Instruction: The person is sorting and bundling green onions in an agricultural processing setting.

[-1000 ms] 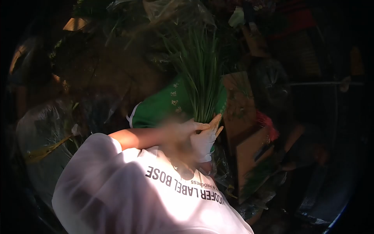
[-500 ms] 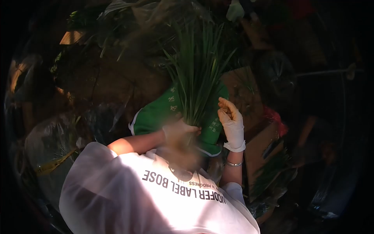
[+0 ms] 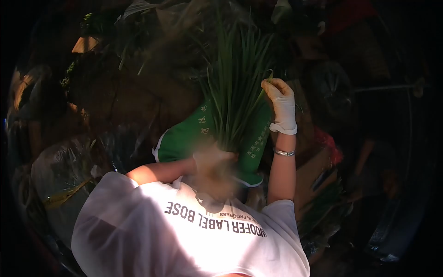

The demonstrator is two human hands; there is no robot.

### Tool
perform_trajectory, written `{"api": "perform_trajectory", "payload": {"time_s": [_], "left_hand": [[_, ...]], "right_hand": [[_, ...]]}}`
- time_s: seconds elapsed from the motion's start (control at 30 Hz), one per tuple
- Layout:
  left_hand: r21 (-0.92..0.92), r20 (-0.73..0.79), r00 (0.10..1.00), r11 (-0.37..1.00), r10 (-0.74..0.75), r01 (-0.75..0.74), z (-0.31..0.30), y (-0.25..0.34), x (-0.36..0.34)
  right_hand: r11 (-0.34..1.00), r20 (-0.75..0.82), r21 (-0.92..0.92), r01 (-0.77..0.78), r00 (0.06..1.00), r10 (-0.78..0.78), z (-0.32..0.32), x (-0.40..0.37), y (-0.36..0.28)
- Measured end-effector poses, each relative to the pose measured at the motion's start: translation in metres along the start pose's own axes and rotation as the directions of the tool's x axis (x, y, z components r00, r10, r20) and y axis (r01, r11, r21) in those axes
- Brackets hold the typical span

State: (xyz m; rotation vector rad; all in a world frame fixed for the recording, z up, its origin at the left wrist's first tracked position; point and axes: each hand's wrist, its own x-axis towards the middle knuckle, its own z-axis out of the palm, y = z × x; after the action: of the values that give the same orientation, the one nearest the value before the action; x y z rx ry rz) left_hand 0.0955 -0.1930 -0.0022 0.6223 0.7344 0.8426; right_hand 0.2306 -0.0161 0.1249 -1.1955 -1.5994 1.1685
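Note:
My left hand (image 3: 214,159), partly blurred, is closed round the lower end of a bunch of long green leaves (image 3: 235,92). The bunch fans out away from me over a green apron (image 3: 182,136) with white edging and white characters. My right hand (image 3: 281,104), in a pale glove, is raised at the right side of the bunch. Its thumb and fingertips are pinched on a thin leaf tip. A silvery bracelet (image 3: 284,152) circles the right wrist.
Clear plastic sheeting (image 3: 60,171) lies at the left, with a yellow strip (image 3: 69,196) on it. Cardboard (image 3: 311,180) and a red net-like piece (image 3: 330,145) are at the right. More greenery (image 3: 327,203) lies at the lower right. Much of the surroundings is dark.
My right hand has moved forward, away from my body, and now pinches a leaf at the bunch's right side. My left hand keeps its hold, and the leaves have shifted slightly right.

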Motion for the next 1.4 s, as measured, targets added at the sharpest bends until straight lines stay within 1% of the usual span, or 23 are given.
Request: {"api": "perform_trajectory", "payload": {"time_s": [0.07,0.1,0.27,0.33,0.43,0.53,0.57,0.63,0.67,0.73,0.77,0.8,0.87,0.9,0.97,1.0,1.07,1.17,1.2,1.23,1.27,1.33,1.4], "left_hand": [[0.011,0.005,1.0,1.0,0.005,-0.005,-0.001,-0.001,0.001],[0.024,0.009,1.0,1.0,0.013,-0.013,-0.002,-0.002,0.0],[-0.029,0.007,1.0,0.999,0.025,-0.025,0.003,0.004,-0.003],[-0.084,-0.02,0.998,0.995,0.06,-0.062,0.008,0.014,-0.009],[-0.24,-0.165,0.985,0.971,-0.06,0.019,0.019,0.019,-0.011],[-0.154,-0.244,0.968,0.988,-0.06,0.023,0.022,0.016,-0.013],[-0.13,-0.227,0.974,0.992,-0.026,-0.004,0.023,0.016,-0.015],[-0.154,-0.259,0.965,0.988,-0.045,0.005,0.025,0.016,-0.014],[-0.18,-0.286,0.956,0.984,-0.064,0.013,0.03,0.017,-0.014],[-0.158,-0.283,0.959,0.987,-0.026,-0.02,0.031,0.02,-0.017],[-0.137,-0.281,0.959,0.989,0.018,-0.058,0.032,0.023,-0.015],[-0.146,-0.28,0.96,0.987,0.026,-0.07,0.031,0.019,-0.01],[-0.136,-0.312,0.948,0.985,0.063,-0.11,0.029,-0.003,-0.003],[-0.212,-0.35,0.936,0.969,0.043,-0.124,0.035,0.008,-0.011],[-0.119,-0.326,0.944,0.989,0.04,-0.083,0.029,0.007,-0.007],[-0.031,-0.308,0.951,0.998,0.034,-0.046,0.027,0.007,-0.007],[-0.16,-0.306,0.952,0.987,-0.019,-0.031,0.03,0.008,-0.011],[-0.14,-0.294,0.955,0.99,-0.05,0.009,0.034,0.014,-0.012],[-0.158,-0.299,0.954,0.986,0.011,-0.061,0.036,0.01,-0.012],[-0.177,-0.303,0.95,0.976,0.072,-0.131,0.038,0.007,-0.011],[-0.185,-0.278,0.955,0.97,0.105,-0.16,0.034,0.006,-0.014],[-0.107,-0.201,0.975,0.988,0.089,-0.113,0.024,0.006,-0.029],[-0.011,-0.156,0.985,0.997,0.068,-0.07,0.015,0.006,-0.035]], "right_hand": [[0.902,0.079,0.373,-0.217,0.976,0.203,-0.001,-0.01,-0.024],[0.943,0.115,0.248,-0.222,0.973,0.198,0.002,-0.017,-0.027],[0.935,0.203,0.094,-0.341,0.926,0.317,0.008,-0.047,-0.026],[0.974,0.05,0.059,-0.22,0.975,0.217,0.016,-0.054,-0.019],[0.998,-0.136,0.022,0.051,0.99,-0.048,0.041,-0.047,-0.022],[0.933,-0.453,0.095,0.347,0.85,-0.27,0.049,-0.014,-0.066],[0.936,-0.371,0.003,0.353,0.869,-0.326,0.05,-0.009,-0.084],[0.972,-0.05,0.067,0.224,0.974,-0.221,0.085,-0.015,-0.102],[0.992,0.113,0.031,0.12,0.986,-0.123,0.098,-0.024,-0.106],[0.965,0.171,-0.23,0.128,0.981,-0.089,0.091,-0.035,-0.092],[0.863,0.078,-0.481,0.156,0.988,-0.135,0.086,-0.039,-0.087],[0.857,0.088,-0.488,0.164,0.986,-0.139,0.086,-0.041,-0.079],[0.586,0.053,-0.803,0.111,0.992,-0.114,0.086,-0.054,-0.054],[0.586,0.044,-0.805,0.094,0.994,-0.1,0.081,-0.061,-0.042],[0.775,0.048,-0.63,0.054,0.998,-0.031,0.079,-0.059,-0.034],[0.775,0.046,-0.63,0.055,0.998,-0.033,0.079,-0.059,-0.039],[0.947,0.036,-0.158,-0.281,0.956,0.29,0.079,-0.064,-0.055],[0.998,-0.034,0.059,0.028,0.999,-0.026,0.098,-0.044,-0.08],[0.985,-0.013,0.091,0.147,0.989,-0.147,0.111,-0.039,-0.102],[0.967,0.151,0.196,0.163,0.969,-0.194,0.124,-0.034,-0.107],[0.974,0.325,0.121,0.19,0.92,-0.22,0.135,-0.042,-0.119],[0.758,0.438,-0.43,0.49,0.848,-0.3,0.139,-0.066,-0.117],[0.704,0.151,-0.632,0.324,0.942,-0.298,0.12,-0.09,-0.087]]}}
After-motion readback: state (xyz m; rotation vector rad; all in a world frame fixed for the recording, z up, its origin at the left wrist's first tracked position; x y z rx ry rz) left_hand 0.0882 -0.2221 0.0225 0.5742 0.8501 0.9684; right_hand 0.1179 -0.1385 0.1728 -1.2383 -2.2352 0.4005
